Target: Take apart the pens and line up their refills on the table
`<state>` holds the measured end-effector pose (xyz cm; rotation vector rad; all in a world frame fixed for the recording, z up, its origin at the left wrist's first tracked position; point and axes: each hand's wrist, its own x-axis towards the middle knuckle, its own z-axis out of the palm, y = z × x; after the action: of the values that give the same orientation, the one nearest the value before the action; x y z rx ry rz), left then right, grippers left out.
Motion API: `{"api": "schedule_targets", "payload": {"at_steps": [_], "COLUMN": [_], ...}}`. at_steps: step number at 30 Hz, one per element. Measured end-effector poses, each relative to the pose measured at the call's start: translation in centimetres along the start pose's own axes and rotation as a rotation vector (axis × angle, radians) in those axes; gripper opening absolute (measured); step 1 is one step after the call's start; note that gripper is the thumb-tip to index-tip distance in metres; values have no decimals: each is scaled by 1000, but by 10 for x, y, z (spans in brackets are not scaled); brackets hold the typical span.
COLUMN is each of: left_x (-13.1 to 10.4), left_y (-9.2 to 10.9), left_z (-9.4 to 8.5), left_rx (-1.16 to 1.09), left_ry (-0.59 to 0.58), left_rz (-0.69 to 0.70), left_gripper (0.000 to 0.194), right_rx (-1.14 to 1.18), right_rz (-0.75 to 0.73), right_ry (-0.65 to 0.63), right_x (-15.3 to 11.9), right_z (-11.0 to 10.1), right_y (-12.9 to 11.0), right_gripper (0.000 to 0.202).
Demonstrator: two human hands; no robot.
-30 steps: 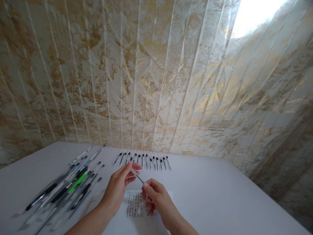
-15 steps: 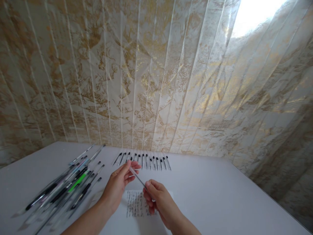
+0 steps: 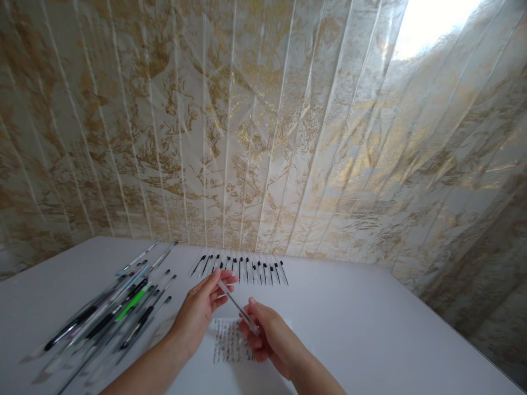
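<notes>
Between my hands a slim, clear-and-grey pen [image 3: 237,306] is held at a slant over the table. My left hand [image 3: 201,302] is closed on its upper end, pinching it between thumb and fingers. The lower end lies across the curled fingers of my right hand [image 3: 269,332], whose thumb is raised off the barrel. Under my right hand a sheet of paper [image 3: 230,345] with dark handwriting lies on the table, partly covered by that hand. Whether the pen has a cap on cannot be made out.
Left of my arms is a loose pile of pens [image 3: 102,318], one with a bright green part [image 3: 132,305]. Beyond my hands, a row of black-tipped clear pens [image 3: 247,269] lies side by side on the white table [image 3: 349,329]. A gold-patterned curtain [image 3: 247,137] hangs behind.
My right thumb has lifted off the pen, and more of its lower end shows across the fingers. My left hand has hardly moved.
</notes>
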<state>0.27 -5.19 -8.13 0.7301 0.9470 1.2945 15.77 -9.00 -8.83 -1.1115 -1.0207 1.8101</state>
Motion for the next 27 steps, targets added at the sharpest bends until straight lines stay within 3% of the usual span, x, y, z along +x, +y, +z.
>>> {"api": "schedule_targets", "payload": {"at_steps": [2, 6, 12, 18, 23, 25, 27], "left_x": [0, 0, -1, -1, -2, -4, -5], "left_y": [-1, -2, -4, -7, -6, -7, -9], "left_z": [0, 0, 0, -1, 2, 3, 4], "left_rx": [-6, -24, -32, -50, -66, -72, -90], "left_ry": [-4, 13, 6, 17, 37, 45, 54], "left_rz": [-15, -30, -45, -52, -56, -48, -42], "left_gripper": [42, 39, 39, 39, 39, 40, 38], "right_rx": [-63, -126, -156, -279, -393, -455, -614], "right_rz": [17, -148, -28, -290, -163, -193, -298], "right_ry": [-17, 139, 56, 191, 147, 174, 235], "right_x": [1, 2, 3, 9, 4, 4, 4], "right_z": [-1, -1, -3, -6, -6, -6, -7], "right_y": [0, 1, 1, 3, -3, -3, -3], "right_gripper": [48, 48, 45, 39, 44, 46, 35]}}
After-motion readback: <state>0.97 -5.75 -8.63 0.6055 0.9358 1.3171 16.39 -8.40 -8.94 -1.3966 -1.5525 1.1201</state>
